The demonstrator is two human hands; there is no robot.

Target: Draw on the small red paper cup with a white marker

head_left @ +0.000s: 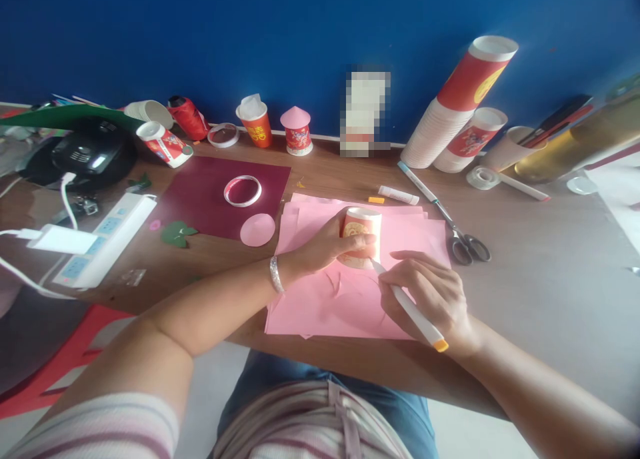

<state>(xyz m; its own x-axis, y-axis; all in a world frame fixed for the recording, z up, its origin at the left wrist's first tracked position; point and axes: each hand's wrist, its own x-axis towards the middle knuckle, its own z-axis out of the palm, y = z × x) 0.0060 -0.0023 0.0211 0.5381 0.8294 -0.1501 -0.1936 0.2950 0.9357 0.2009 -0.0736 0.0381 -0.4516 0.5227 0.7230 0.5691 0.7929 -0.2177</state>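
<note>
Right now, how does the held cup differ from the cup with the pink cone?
The held cup is in the left hand; the coned cup stands on the desk. The held cup has a bare top; the coned cup carries a pink cone. The held cup shows a gold design; the coned cup shows a multicoloured print. Both show red and white.

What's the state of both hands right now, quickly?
Left hand: closed around a red-and-white paper cup.
Right hand: closed on a white pen-shaped tool with an orange end.
</note>
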